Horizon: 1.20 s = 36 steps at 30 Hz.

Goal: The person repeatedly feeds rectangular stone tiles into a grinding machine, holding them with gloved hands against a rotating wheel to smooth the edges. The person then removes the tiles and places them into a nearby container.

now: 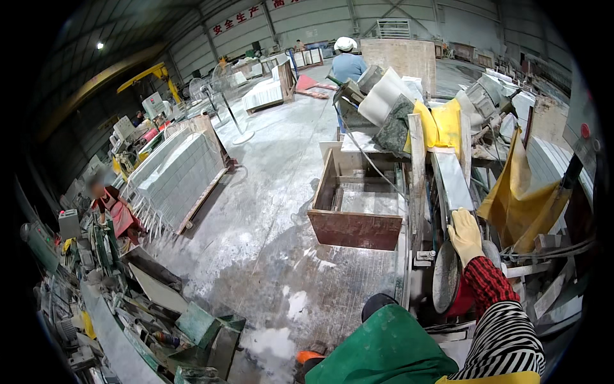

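The cream-gloved right hand [465, 237] rests on a long white slab [453, 182], right of an open brown wooden box [355, 230].

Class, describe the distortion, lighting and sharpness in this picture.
In the head view, the yellow overhead beam bows near the dark rim; in the head view, a small ceiling lamp glares white; in the head view, the right hand looks fairly sharp.
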Each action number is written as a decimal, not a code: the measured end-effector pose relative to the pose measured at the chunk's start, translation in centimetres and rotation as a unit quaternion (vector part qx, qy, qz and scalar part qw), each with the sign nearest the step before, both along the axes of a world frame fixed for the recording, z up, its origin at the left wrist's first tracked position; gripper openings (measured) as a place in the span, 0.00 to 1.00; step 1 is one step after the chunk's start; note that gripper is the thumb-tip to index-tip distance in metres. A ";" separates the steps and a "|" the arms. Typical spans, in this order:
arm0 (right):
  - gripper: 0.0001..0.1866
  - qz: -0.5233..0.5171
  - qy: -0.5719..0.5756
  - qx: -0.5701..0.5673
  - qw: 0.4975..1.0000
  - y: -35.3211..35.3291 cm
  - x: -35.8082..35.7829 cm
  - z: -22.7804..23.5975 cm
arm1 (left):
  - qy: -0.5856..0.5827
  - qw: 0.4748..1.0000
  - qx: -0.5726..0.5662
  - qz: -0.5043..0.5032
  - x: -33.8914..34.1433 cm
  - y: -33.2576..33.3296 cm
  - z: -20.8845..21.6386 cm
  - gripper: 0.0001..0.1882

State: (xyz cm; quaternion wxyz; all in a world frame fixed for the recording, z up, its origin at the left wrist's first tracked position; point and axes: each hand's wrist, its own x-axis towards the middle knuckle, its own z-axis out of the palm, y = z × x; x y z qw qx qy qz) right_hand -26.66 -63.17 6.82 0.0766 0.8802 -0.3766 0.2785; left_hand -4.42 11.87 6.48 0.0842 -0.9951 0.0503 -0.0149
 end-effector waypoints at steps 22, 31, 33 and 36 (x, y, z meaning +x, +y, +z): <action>0.28 0.009 0.011 -0.024 1.000 1.8 -1.3 -0.4 | 0.053 0.995 0.086 -0.011 0.1 -1.9 1.2 0.19; 0.29 -0.013 0.022 -0.010 1.000 2.3 -1.6 -1.1 | 0.069 0.988 0.134 -0.022 0.2 -1.5 0.6 0.18; 0.29 -0.017 0.023 -0.023 0.999 1.9 -2.3 -1.8 | 0.074 0.986 0.146 -0.028 0.4 -1.6 0.4 0.19; 0.29 -0.006 0.023 -0.013 1.000 2.5 -1.6 -1.6 | 0.089 0.984 0.155 -0.011 0.0 -1.1 0.6 0.19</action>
